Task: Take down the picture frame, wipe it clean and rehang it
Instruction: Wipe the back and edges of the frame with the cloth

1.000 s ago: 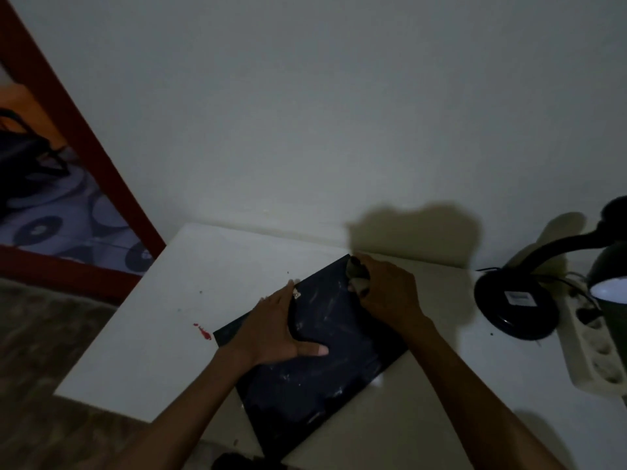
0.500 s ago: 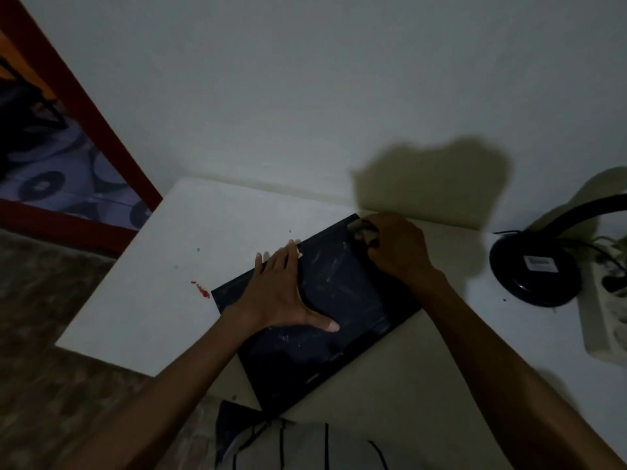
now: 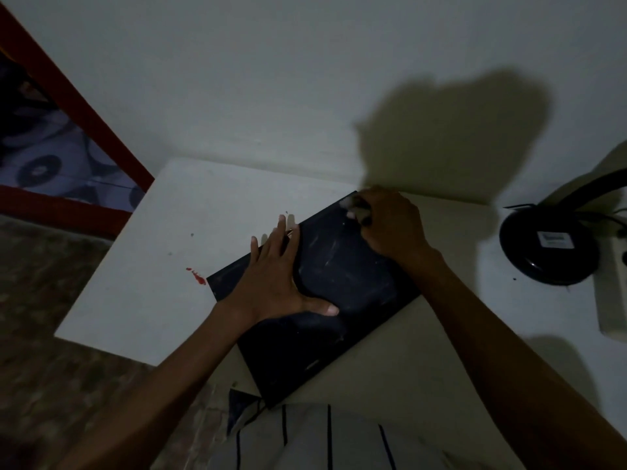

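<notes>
- A dark frame (image 3: 339, 300) is lying flat on a white table (image 3: 210, 212), turned at an angle so one corner is pointing toward the wall (image 3: 271, 79) and another is hanging just over the near table edge.
- The left hand (image 3: 281, 283) is resting palm-down on the frame's left part, fingers straight and spread; the fingertips are reaching past the frame's upper-left edge onto the table, and the thumb is stretching out to the right across the dark surface.
- The right hand (image 3: 390, 225) is sitting at the frame's far corner, fingers curled around a small pale cloth (image 3: 353, 208); the wad is blurred, so its shape is hard to make out, and it is touching the frame at that corner.
- Pale smears and specks are showing on the frame between the two hands.
- A red stain (image 3: 196, 276) is marking the table just beside the frame's left corner.
- A black lamp base (image 3: 549, 249) is standing on the table to the right, well apart from the frame, with a white power strip (image 3: 610, 300) just beside it.
- A striped shirt (image 3: 322, 435) is showing at the bottom edge.
- A red door frame (image 3: 84, 113) is running along the left.
</notes>
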{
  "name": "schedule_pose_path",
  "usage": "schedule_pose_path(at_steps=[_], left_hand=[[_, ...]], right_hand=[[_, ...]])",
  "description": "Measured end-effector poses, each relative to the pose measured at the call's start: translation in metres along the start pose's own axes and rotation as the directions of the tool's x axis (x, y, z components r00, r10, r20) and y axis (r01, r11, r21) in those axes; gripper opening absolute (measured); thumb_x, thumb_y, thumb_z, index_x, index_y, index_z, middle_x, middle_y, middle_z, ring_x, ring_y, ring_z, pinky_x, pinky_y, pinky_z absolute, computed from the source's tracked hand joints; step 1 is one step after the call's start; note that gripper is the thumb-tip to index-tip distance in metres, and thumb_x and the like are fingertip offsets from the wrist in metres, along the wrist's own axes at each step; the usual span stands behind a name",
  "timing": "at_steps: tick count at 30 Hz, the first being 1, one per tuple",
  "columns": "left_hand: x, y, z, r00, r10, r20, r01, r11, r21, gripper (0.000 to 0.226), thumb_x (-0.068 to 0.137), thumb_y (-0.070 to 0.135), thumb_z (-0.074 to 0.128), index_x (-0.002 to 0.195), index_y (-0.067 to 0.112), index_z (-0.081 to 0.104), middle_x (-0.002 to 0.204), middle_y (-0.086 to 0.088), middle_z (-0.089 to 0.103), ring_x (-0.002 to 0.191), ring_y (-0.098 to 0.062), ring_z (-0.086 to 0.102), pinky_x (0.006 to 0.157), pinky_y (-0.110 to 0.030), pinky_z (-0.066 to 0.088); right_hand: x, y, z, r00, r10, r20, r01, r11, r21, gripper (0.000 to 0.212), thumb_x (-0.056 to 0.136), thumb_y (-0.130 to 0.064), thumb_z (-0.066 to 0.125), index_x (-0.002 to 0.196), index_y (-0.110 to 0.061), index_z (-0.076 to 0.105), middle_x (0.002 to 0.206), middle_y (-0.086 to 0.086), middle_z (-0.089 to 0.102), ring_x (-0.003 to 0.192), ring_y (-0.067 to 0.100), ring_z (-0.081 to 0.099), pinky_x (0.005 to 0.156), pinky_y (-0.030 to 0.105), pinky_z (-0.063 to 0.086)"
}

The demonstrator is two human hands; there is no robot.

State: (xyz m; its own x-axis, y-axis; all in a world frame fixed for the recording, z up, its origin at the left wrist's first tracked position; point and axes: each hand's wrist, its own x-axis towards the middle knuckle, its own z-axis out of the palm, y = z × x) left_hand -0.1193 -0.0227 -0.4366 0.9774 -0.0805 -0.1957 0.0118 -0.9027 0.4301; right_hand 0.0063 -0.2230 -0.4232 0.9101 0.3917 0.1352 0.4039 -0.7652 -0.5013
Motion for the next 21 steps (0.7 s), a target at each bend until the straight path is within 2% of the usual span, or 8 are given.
schedule_pose_path(at_steps=[4, 7, 10, 12, 14, 16, 19, 21], left_hand=[[0.002, -0.002, 0.002, 0.999, 0.010, 0.034, -0.012, 0.998, 0.057, 0.150, 0.044, 0.102, 0.050, 0.154, 0.026, -0.018, 0.158, 0.008, -0.032, 0.146, -0.012, -0.023, 0.118, -0.050, -0.016], [0.002, -0.004, 0.004, 0.999, 0.006, 0.038, -0.008, 0.999, 0.054, 0.150, 0.044, 0.103, 0.048, 0.155, 0.025, -0.015, 0.157, 0.014, -0.030, 0.146, -0.006, -0.023, 0.118, -0.050, -0.017], [0.002, -0.004, 0.004, 0.999, 0.020, 0.036, -0.022, 0.999, 0.046, 0.148, 0.045, 0.103, 0.048, 0.156, 0.026, -0.014, 0.157, 0.019, -0.028, 0.143, -0.002, -0.024, 0.118, -0.052, -0.015], [0.002, -0.004, 0.004, 0.999, 0.019, 0.032, -0.020, 0.999, 0.041, 0.149, 0.044, 0.103, 0.048, 0.156, 0.026, -0.012, 0.157, 0.021, -0.026, 0.143, 0.000, -0.022, 0.119, -0.052, -0.014], [0.002, -0.004, 0.004, 0.999, 0.019, 0.027, -0.020, 0.999, 0.042, 0.150, 0.043, 0.103, 0.049, 0.157, 0.025, -0.010, 0.156, 0.023, -0.024, 0.142, 0.000, -0.019, 0.119, -0.052, -0.013], [0.003, -0.005, 0.003, 0.999, 0.016, 0.029, -0.017, 0.999, 0.043, 0.150, 0.042, 0.103, 0.049, 0.157, 0.025, -0.008, 0.155, 0.023, -0.022, 0.145, -0.002, -0.015, 0.119, -0.052, -0.012], [0.003, -0.006, 0.005, 1.000, 0.012, 0.026, -0.013, 0.999, 0.049, 0.151, 0.041, 0.103, 0.049, 0.157, 0.025, -0.007, 0.156, 0.022, -0.020, 0.149, -0.007, -0.010, 0.119, -0.053, -0.012], [0.004, -0.006, 0.005, 0.999, 0.015, 0.028, -0.017, 0.998, 0.057, 0.151, 0.040, 0.104, 0.047, 0.157, 0.025, -0.007, 0.158, 0.020, -0.019, 0.150, -0.008, -0.008, 0.119, -0.053, -0.011]], right_hand=[[-0.028, -0.015, 0.011, 0.990, -0.130, 0.061, 0.132, 0.991, -0.025, 0.036, 0.083, -0.010, 0.066, 0.116, -0.023, 0.069, 0.116, -0.001, 0.064, 0.106, 0.024, 0.057, 0.082, 0.038, 0.051], [-0.042, -0.015, 0.007, 0.969, -0.220, 0.110, 0.210, 0.973, 0.092, 0.036, 0.079, -0.007, 0.071, 0.113, -0.017, 0.070, 0.111, 0.002, 0.067, 0.102, 0.027, 0.060, 0.082, 0.040, 0.051], [-0.024, -0.002, -0.005, 0.991, -0.127, 0.049, 0.117, 0.977, 0.178, 0.037, 0.078, -0.004, 0.067, 0.113, -0.016, 0.072, 0.107, 0.005, 0.071, 0.100, 0.026, 0.064, 0.086, 0.041, 0.052], [-0.010, 0.005, -0.009, 1.000, -0.025, 0.004, 0.024, 0.985, 0.170, 0.033, 0.080, -0.005, 0.065, 0.112, -0.012, 0.071, 0.106, 0.009, 0.071, 0.099, 0.030, 0.065, 0.085, 0.043, 0.053], [-0.005, 0.005, -0.008, 1.000, 0.014, 0.015, -0.016, 0.989, 0.145, 0.025, 0.081, -0.007, 0.066, 0.106, -0.009, 0.070, 0.101, 0.011, 0.070, 0.095, 0.031, 0.065, 0.080, 0.045, 0.053], [-0.010, -0.001, -0.003, 0.999, -0.010, 0.041, 0.007, 0.995, 0.095, 0.024, 0.077, -0.004, 0.064, 0.100, -0.007, 0.070, 0.097, 0.012, 0.067, 0.091, 0.032, 0.062, 0.077, 0.044, 0.052], [-0.028, -0.008, 0.004, 0.997, -0.061, 0.052, 0.060, 0.998, 0.019, 0.032, 0.072, -0.004, 0.067, 0.103, -0.006, 0.070, 0.104, 0.011, 0.066, 0.098, 0.031, 0.058, 0.077, 0.038, 0.050], [-0.036, -0.008, 0.003, 0.991, -0.108, 0.075, 0.106, 0.994, 0.027, 0.031, 0.070, -0.004, 0.070, 0.102, -0.006, 0.070, 0.103, 0.010, 0.067, 0.099, 0.031, 0.059, 0.076, 0.038, 0.051]])
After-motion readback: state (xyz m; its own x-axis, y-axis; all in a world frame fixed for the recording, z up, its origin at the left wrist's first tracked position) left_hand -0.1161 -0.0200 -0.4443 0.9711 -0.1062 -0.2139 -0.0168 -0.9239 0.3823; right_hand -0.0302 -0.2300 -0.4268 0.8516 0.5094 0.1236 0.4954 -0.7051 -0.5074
